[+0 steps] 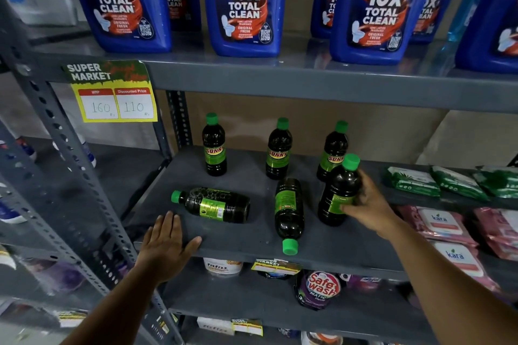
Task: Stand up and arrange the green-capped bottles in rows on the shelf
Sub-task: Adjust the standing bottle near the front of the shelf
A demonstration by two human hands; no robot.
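Several dark bottles with green caps are on the grey shelf (252, 244). Three stand upright in a back row: left bottle (214, 145), middle bottle (278, 150), right bottle (332, 152). A fourth bottle (337, 193) stands upright in front of the right one, and my right hand (370, 204) is wrapped around its right side. Two bottles lie flat: one (213, 204) with its cap pointing left, another (289, 214) with its cap over the shelf's front edge. My left hand (165, 244) rests flat, fingers apart, on the shelf's front left corner, just below the lying bottle.
Blue toilet-cleaner bottles (244, 3) fill the shelf above. A yellow price tag (117, 95) hangs from that shelf's edge. Green packets (412, 180) and pink wipe packs (437, 223) lie to the right. A grey perforated upright (70, 162) stands at left. Detergent pouches (319, 288) sit below.
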